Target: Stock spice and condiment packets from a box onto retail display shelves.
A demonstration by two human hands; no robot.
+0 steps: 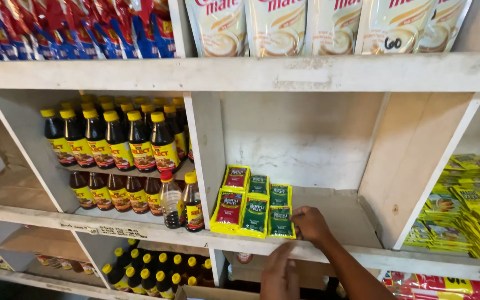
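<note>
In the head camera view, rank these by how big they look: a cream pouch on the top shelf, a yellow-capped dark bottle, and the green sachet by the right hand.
1. Cream pouch, though cut off by the frame's top.
2. Yellow-capped dark bottle, close behind; unsure, as only part of the pouch shows.
3. Green sachet, touched by the right hand, clearly smallest.

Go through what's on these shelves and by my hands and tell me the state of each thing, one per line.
Right hand: fingertips on the front green sachet, resting on the shelf.
Left hand: below the shelf edge, holding nothing visible.
Green sachet: upright, front of its row.
Red sachets: upright, in a row.
Yellow-capped bottles: capped, upright, packed in rows.
Red-capped bottle: capped, upright.
Cream pouches: sealed, standing side by side.
</note>
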